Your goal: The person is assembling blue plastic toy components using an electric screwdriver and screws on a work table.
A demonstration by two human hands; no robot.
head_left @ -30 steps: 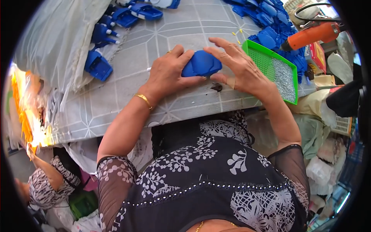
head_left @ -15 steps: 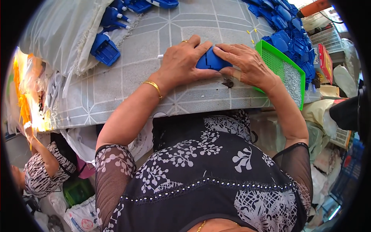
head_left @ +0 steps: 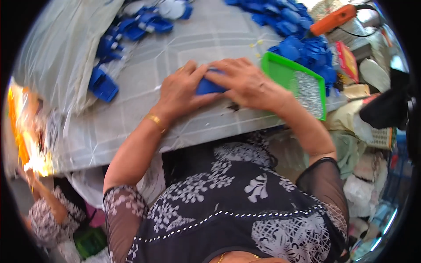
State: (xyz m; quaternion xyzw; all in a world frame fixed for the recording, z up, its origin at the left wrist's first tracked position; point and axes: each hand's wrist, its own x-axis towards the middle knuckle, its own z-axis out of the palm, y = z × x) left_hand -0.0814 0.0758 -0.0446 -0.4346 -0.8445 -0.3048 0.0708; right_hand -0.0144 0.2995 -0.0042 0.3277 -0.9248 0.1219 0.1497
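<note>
A smooth blue plastic housing (head_left: 208,87) lies between my two hands on the table, largely covered by fingers. My left hand (head_left: 179,91) wraps its left side, thumb along the near edge. My right hand (head_left: 247,83) closes over its right side, fingers lying across the top. A small white tip shows just left of my left hand, blurred. Close beside my right wrist stands a green tray (head_left: 281,66) with a heap of small silvery screws (head_left: 309,94) in its right part. A small dark scrap (head_left: 233,107) lies below my right hand.
Blue plastic shells (head_left: 290,47) are piled beyond the tray, with an orange power screwdriver (head_left: 334,20) above them. Blue pieces with white parts (head_left: 104,86) lie at far left beside a translucent plastic sheet (head_left: 66,48). Another person (head_left: 51,215) sits at lower left.
The whole view has shifted and blurred, bringing more of the orange screwdriver into sight. Both hands stay on the blue housing; my right fingers now cover more of it.
</note>
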